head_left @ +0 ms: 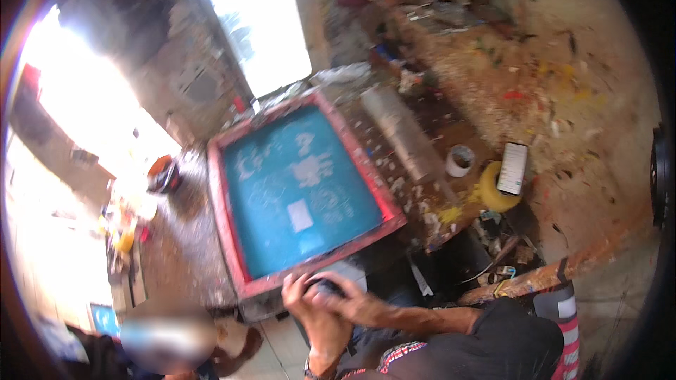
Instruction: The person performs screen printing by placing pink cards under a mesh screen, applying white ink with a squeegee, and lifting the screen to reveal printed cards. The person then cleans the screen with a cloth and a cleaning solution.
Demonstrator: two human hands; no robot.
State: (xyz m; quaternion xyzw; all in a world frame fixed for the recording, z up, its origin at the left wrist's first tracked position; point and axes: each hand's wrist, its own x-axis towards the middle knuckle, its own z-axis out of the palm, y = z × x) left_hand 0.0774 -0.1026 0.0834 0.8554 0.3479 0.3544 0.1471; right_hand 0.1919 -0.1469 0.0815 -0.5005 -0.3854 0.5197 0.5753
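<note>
Both my hands are together just off the near edge of a screen-printing frame (224,229). The frame has red-pink wooden sides and teal mesh (274,229) with pale printed shapes. My left hand (304,304), a band on its wrist, is closed around a small dark object (325,286). My right hand (352,301) reaches in from the right, its fingers bent over the same object. Blur and the fingers hide what kind of thing it is. On the mesh lies a pale rectangular patch (300,216).
The frame rests on a worn, stained table (183,239). To its right are a long board (401,134), a white cup (460,160), a yellow round container (495,190) and a white box (512,167). A person (169,338) is at the lower left.
</note>
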